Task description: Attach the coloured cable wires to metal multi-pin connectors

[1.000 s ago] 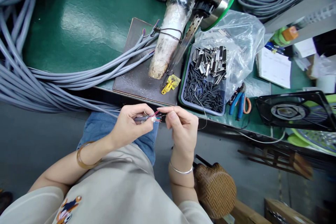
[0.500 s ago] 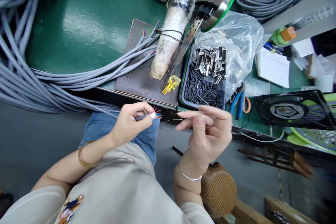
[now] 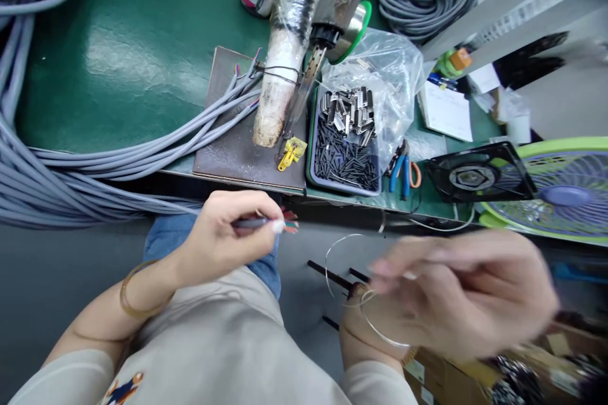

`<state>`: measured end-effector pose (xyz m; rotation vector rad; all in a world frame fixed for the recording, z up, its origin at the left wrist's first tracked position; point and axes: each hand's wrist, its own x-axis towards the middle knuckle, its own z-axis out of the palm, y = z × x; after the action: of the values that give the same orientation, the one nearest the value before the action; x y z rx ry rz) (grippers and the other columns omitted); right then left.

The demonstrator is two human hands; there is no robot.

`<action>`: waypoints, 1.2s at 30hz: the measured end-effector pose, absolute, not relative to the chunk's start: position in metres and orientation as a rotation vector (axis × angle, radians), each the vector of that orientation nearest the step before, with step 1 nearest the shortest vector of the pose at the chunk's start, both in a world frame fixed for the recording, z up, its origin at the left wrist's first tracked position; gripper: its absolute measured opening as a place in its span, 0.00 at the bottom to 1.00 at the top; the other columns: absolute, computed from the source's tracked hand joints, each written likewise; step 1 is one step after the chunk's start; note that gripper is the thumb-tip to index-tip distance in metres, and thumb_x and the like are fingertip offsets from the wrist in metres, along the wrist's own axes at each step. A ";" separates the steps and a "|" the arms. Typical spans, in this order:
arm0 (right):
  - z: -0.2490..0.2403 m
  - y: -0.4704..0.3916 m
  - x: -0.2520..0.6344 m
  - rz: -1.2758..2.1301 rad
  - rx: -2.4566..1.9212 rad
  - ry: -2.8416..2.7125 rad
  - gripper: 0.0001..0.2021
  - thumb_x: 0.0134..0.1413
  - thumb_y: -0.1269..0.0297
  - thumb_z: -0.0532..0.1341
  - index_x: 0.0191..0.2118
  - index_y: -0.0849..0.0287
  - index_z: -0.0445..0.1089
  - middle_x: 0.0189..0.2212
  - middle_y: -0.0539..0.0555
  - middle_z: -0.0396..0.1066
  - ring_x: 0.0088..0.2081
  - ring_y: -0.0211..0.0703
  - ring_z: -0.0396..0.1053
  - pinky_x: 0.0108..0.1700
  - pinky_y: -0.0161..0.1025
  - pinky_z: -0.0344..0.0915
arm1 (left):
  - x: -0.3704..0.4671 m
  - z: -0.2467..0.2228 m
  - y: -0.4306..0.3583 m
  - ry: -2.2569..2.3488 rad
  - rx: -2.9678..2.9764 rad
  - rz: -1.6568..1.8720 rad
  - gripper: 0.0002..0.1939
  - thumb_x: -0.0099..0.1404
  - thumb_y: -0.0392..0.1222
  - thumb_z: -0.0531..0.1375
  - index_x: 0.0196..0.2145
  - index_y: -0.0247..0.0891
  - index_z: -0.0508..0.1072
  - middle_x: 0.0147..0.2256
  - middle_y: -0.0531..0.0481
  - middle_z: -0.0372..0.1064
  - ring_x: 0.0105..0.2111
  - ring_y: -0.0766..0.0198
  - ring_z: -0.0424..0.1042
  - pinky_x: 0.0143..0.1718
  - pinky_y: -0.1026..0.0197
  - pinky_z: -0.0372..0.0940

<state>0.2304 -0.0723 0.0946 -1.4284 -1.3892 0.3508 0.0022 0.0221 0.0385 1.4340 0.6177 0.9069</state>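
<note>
In the head view, my left hand [image 3: 228, 237] is closed around the end of a grey cable [image 3: 249, 223]. Several thin coloured wires [image 3: 291, 226], red and green among them, fan out past a white bit at my thumb and fingertip. Off to the right, my right hand [image 3: 460, 291] is smeared by motion, its fingertips pinched together. A thin silvery wire [image 3: 327, 259] curls out from those fingertips, apart from the cable. Part of the wire near the fingers is too blurred to follow.
A brown board [image 3: 237, 158] lies at the bench edge under a foil-wrapped tube [image 3: 280, 76] and a yellow clip [image 3: 291, 153]. Beside it sit a tray [image 3: 344, 188] of connectors and black sleeves, blue-handled pliers [image 3: 405, 174], a black fan [image 3: 479, 174] and grey cable bundles [image 3: 95, 164].
My right hand has swung right and nearer the camera, away from the cable end, with the thin wire trailing. My left hand keeps its grip on the cable. The view has shifted right.
</note>
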 end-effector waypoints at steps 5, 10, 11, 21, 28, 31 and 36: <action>0.058 -0.016 0.230 -0.103 -1.771 -1.476 0.07 0.57 0.64 0.67 0.31 0.55 0.69 0.23 0.44 0.72 0.21 0.34 0.69 0.23 0.34 0.62 | -0.008 0.063 0.024 0.042 1.601 0.641 0.10 0.59 0.25 0.60 0.30 0.36 0.78 0.23 0.49 0.74 0.20 0.70 0.64 0.22 0.65 0.57; 0.026 0.029 0.270 -0.104 -1.950 -1.488 0.08 0.58 0.64 0.62 0.30 0.54 0.63 0.22 0.44 0.67 0.21 0.34 0.63 0.29 0.37 0.62 | -0.011 0.019 0.038 0.544 0.743 0.812 0.06 0.57 0.33 0.65 0.24 0.37 0.74 0.18 0.55 0.66 0.14 0.76 0.51 0.15 0.69 0.46; 0.024 0.036 0.277 -0.093 -1.961 -1.452 0.08 0.58 0.64 0.61 0.30 0.54 0.62 0.22 0.45 0.67 0.21 0.35 0.64 0.30 0.37 0.63 | -0.012 0.010 0.040 0.645 0.585 0.845 0.06 0.57 0.34 0.66 0.24 0.37 0.73 0.17 0.58 0.63 0.13 0.77 0.49 0.15 0.70 0.43; 0.025 0.103 0.296 -0.201 -2.476 -1.592 0.04 0.58 0.68 0.58 0.35 0.57 0.71 0.34 0.59 0.74 0.40 0.54 0.73 0.49 0.51 0.65 | -0.007 -0.003 0.040 0.820 0.453 1.011 0.08 0.51 0.35 0.69 0.23 0.35 0.72 0.18 0.57 0.64 0.14 0.78 0.53 0.15 0.73 0.46; 0.033 0.115 0.295 -0.021 -2.453 -1.733 0.02 0.51 0.71 0.64 0.30 0.58 0.73 0.30 0.58 0.74 0.37 0.50 0.68 0.45 0.48 0.61 | -0.003 -0.007 0.034 0.815 0.579 1.062 0.08 0.51 0.38 0.69 0.24 0.36 0.73 0.17 0.57 0.62 0.16 0.75 0.53 0.14 0.72 0.46; 0.035 0.117 0.298 0.032 -2.409 -1.695 0.05 0.51 0.74 0.65 0.28 0.59 0.73 0.28 0.55 0.73 0.33 0.43 0.67 0.44 0.45 0.60 | -0.004 -0.008 0.031 0.824 0.614 1.064 0.08 0.53 0.39 0.69 0.24 0.36 0.73 0.18 0.56 0.62 0.17 0.75 0.54 0.15 0.72 0.46; 0.044 0.109 0.313 0.142 -2.317 -1.552 0.08 0.46 0.77 0.69 0.25 0.60 0.71 0.27 0.53 0.75 0.29 0.36 0.69 0.40 0.39 0.64 | -0.004 -0.007 0.027 0.825 0.654 1.053 0.08 0.55 0.39 0.69 0.25 0.35 0.73 0.18 0.56 0.63 0.17 0.75 0.55 0.16 0.71 0.47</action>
<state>0.3131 0.1089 0.0441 -2.3170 -1.5516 0.1418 -0.0041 0.0271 -0.0070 0.6541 0.8247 1.0534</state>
